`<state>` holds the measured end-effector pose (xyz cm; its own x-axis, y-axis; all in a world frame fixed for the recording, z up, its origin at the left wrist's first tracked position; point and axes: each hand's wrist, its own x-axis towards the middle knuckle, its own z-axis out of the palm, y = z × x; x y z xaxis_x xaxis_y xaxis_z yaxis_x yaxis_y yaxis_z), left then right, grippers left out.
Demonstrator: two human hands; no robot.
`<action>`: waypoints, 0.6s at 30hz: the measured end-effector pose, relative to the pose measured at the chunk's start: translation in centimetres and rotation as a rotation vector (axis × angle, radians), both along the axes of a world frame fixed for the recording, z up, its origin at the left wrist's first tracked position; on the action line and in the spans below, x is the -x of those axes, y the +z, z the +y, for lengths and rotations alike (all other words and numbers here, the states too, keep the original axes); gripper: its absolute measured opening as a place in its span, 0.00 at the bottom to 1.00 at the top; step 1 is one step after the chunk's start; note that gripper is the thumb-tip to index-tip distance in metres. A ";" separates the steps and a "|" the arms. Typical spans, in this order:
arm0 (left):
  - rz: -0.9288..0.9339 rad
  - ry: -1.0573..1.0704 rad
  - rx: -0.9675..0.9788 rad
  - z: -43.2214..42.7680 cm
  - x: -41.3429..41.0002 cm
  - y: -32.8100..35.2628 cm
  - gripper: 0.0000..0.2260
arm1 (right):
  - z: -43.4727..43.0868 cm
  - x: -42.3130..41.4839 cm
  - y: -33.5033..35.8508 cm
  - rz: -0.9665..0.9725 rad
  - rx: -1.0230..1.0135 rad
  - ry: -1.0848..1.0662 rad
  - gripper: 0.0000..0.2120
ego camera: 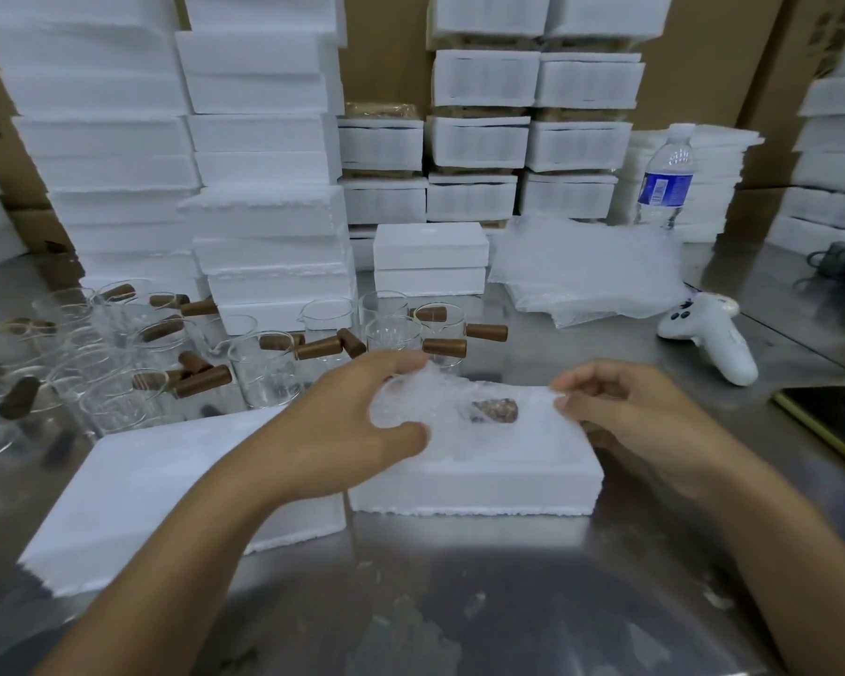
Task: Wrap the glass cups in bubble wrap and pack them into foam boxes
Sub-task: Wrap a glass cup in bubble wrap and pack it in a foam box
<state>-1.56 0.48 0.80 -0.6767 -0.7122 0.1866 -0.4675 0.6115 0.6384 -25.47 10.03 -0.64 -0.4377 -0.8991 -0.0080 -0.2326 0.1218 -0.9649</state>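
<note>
A glass cup wrapped in bubble wrap (452, 404) lies on its side over a white foam box (479, 475) in front of me, its brown wooden handle showing through the wrap. My left hand (357, 422) grips the cup's round end, thumb below and fingers above. My right hand (625, 407) pinches the wrap's loose right end. A foam lid (157, 485) lies flat to the left of the box. Several bare glass cups with brown handles (396, 336) stand behind and to the left. A stack of bubble wrap sheets (586, 270) lies at the back right.
Tall stacks of foam boxes (264, 197) fill the back of the steel table. A water bottle (667, 180) stands at the back right. A white controller (713, 336) lies right of the cups, and a dark phone (835, 424) lies at the right edge.
</note>
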 end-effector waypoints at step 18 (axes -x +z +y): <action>-0.254 0.126 0.215 1.7 -10.7 -2.7 0.25 | -0.5 -0.6 -0.5 -0.029 -0.031 0.093 0.05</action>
<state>9.18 2.18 -1.91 -0.6304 -0.7555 0.1781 -0.6751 0.6469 0.3546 -24.90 9.48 -1.18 -0.3512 -0.9351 -0.0476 -0.2160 0.1304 -0.9677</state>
